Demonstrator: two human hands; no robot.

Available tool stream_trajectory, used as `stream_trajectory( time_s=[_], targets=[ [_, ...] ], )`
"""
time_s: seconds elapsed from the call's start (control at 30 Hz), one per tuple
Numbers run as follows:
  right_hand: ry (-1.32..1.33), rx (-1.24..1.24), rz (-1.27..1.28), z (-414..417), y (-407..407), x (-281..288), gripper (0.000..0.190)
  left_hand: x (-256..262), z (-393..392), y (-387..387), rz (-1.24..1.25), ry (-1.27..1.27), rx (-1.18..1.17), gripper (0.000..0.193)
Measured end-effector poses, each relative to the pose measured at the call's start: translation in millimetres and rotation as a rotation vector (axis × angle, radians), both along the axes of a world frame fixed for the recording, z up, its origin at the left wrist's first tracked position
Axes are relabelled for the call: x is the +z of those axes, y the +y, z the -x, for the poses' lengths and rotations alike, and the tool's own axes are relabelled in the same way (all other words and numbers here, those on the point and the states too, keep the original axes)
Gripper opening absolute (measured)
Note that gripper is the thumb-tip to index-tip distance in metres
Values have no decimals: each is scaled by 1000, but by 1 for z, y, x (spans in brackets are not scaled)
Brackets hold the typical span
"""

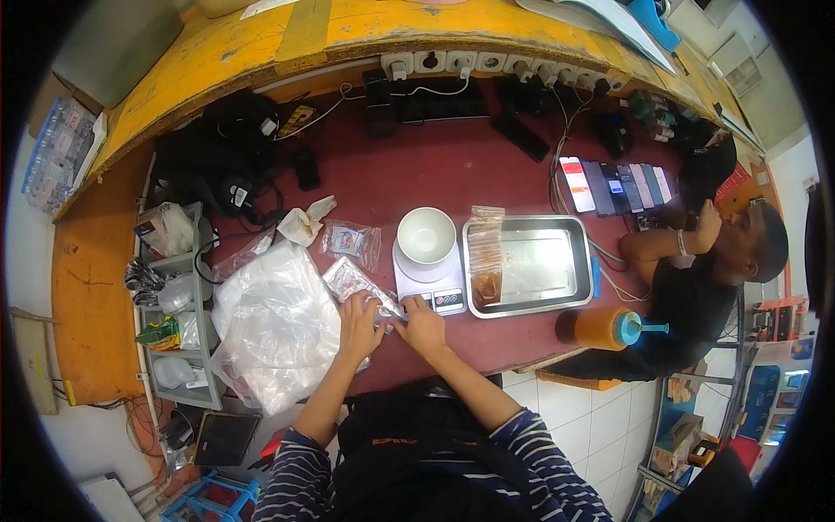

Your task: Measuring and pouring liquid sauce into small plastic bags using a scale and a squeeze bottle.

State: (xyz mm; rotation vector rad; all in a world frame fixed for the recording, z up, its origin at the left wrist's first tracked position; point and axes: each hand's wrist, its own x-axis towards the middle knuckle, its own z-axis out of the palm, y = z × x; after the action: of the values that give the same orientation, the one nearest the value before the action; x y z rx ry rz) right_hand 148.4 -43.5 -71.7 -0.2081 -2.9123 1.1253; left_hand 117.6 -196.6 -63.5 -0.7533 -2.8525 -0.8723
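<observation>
My left hand (361, 326) and my right hand (421, 324) are both on a clear plastic packet (355, 280), its near end between them. Left of it lies a large pile of clear plastic bags (274, 320). Just beyond my right hand stands a white kitchen scale (408, 282) with a white bowl (426, 236) on it. To its right, a steel tray (548, 261) holds a row of narrow clear sachets (486, 238), their lower ends filled with something orange-brown. A squeeze bottle (597, 328) of orange liquid with a light-blue cap lies near the table edge.
A small plastic pouch (351, 244) and a crumpled paper (305, 220) lie behind the packet. Several phones (616, 188) are lined up at the right, beside a seated person (698, 280). Grey drawers (207, 326) stand at the left; a power strip (489, 62) runs along the back.
</observation>
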Motion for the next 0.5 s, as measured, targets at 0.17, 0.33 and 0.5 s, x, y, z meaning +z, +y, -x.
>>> stream_trajectory(
  time_s=[0.17, 0.33, 0.5],
  targets=[
    [-103, 80, -39, 11, 0, -5, 27, -15, -9, -5, 150, -25, -34, 31],
    [-80, 28, 80, 0, 2, -3, 24, -35, -8, -7, 179, -5, 49, 24],
    [-33, -3, 94, -10, 2, -4, 24, -42, -4, -5, 184, 24, 34, 20]
  ],
)
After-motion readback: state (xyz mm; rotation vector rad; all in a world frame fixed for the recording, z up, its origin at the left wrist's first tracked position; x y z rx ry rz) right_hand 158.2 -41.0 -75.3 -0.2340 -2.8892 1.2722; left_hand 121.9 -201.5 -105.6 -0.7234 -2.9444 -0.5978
